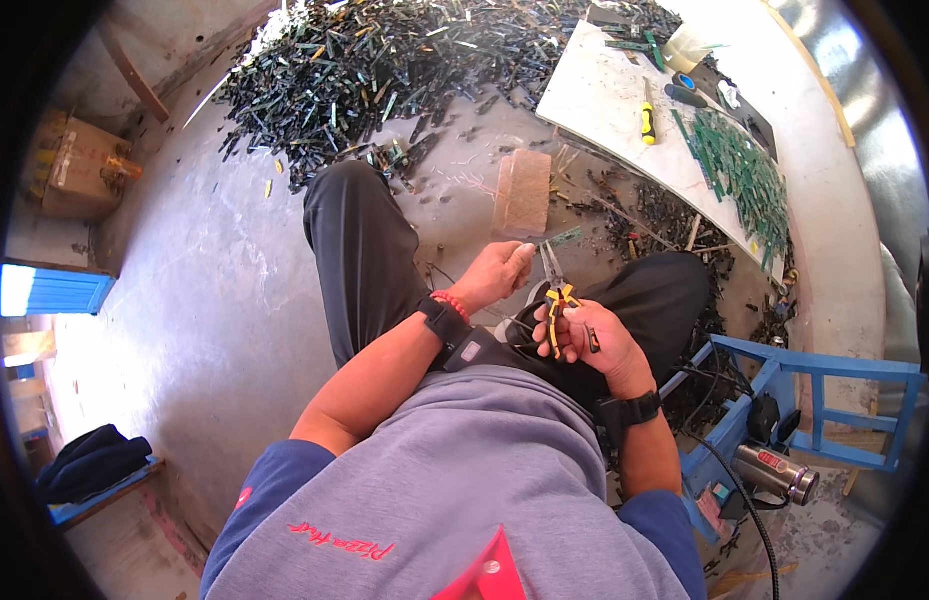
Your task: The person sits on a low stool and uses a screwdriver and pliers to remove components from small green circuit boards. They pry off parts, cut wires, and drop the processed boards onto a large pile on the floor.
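Note:
My right hand [604,340] holds long-nose pliers [556,298] with yellow and black handles, their narrow jaws pointing away from me. Just left of the jaws, my left hand [496,272] is closed in a pinch. A thin green circuit board strip [566,237] lies across the jaw tips, level with the left fingertips. Its near end seems to sit in that pinch, though the fingers partly hide it. Both hands are between my knees, above the floor. Beyond them rests a reddish-brown block [522,195].
A big heap of dark strips [384,75] covers the far floor. At right, a pale board [609,95] bears a pile of green strips [739,175] and a yellow screwdriver [647,120]. A blue stool [814,400] and a metal flask [774,472] are near my right elbow. A cardboard box [84,165] stands left.

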The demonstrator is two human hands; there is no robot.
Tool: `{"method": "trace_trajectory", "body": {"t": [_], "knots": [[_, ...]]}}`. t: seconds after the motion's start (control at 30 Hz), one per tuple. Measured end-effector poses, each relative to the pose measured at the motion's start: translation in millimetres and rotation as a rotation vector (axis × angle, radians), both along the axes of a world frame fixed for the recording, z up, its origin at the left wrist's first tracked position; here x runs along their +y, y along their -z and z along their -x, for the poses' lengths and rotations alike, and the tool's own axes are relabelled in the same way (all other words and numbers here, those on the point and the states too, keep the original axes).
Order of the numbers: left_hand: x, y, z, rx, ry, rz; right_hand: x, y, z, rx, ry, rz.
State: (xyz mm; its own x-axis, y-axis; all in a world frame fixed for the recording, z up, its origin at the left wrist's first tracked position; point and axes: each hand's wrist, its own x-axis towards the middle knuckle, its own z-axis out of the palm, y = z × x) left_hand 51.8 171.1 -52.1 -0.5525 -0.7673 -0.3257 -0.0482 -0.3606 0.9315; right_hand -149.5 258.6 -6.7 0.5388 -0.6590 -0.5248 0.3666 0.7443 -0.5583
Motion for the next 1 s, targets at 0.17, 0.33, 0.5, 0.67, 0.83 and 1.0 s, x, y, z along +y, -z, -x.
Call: {"method": "trace_trajectory", "body": {"t": [0.17, 0.33, 0.5, 0.67, 0.83, 1.0], "knots": [[0, 5, 0, -0.007, 0.008, 0.020, 1, -2, -2, 0.016, -0.001, -0.004], [1, 6, 0, -0.019, 0.000, 0.006, 1, 3, 1, 0.019, -0.004, -0.017], [1, 2, 1, -0.026, -0.003, 0.001, 1, 5, 1, 0.030, 0.027, -0.039], [1, 4, 0, -0.022, 0.005, 0.002, 3, 2, 2, 0.018, 0.055, -0.080], [0, 2, 0, -0.026, -0.042, -0.053, 2, -10, -2, 0.155, -0.029, 0.029], [0, 0, -1, -0.006, -0.033, -0.058, 1, -10, 1, 0.198, -0.006, 0.030]]}}
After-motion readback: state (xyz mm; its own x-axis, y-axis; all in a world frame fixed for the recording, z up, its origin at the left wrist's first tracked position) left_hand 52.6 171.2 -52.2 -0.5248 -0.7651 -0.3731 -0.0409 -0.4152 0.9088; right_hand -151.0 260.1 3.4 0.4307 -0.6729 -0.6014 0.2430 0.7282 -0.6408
